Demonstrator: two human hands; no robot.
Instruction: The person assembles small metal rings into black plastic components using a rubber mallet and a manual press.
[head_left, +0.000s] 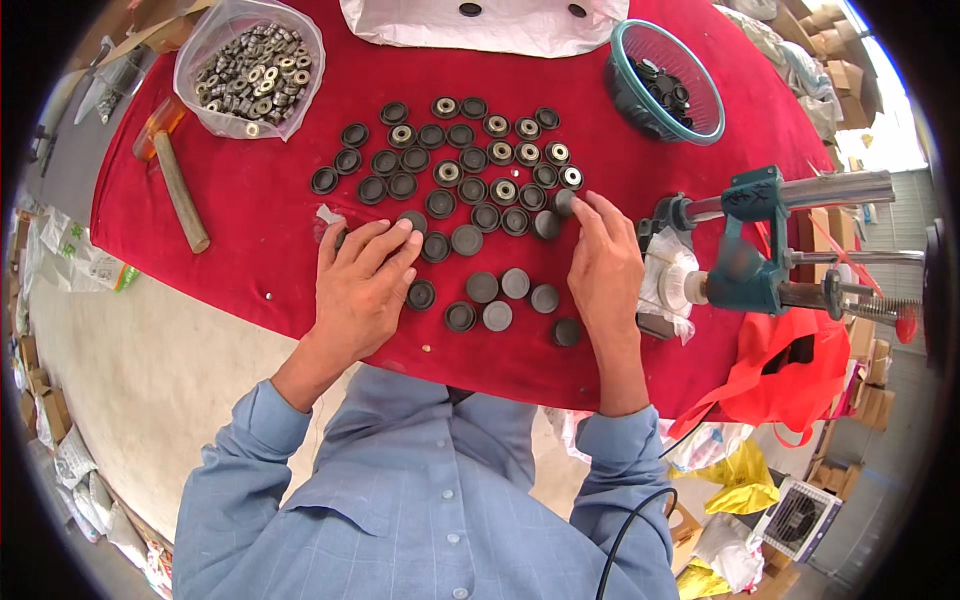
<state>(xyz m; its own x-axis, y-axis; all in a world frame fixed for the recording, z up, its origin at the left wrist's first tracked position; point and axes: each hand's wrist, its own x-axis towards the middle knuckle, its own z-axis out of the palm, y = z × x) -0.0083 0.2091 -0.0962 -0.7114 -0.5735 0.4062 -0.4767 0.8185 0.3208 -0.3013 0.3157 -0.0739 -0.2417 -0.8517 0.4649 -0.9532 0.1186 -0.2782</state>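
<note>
Many round black caps [467,239] lie in loose rows on a red cloth, some hollow side up, others flat face up. Several of those farther back have a silver bearing [505,191] seated in them. My left hand [362,285] rests over the left side of the group, its fingers spread and a fingertip touching one black cap [412,221]. Another cap shows partly under its outer fingers. At the right side, my right hand [608,262] reaches forward with fingers extended, the tips against a flat-side-up black cap [564,202]. Both palms' undersides are hidden.
A clear-lined tub [310,55] of bearings stands back left, near a wooden stick [182,195]. A teal basket [618,90] with black parts is back right. A green hand press [745,265] stands right, beside a red bag [785,370]. A white sack [490,30] lies behind.
</note>
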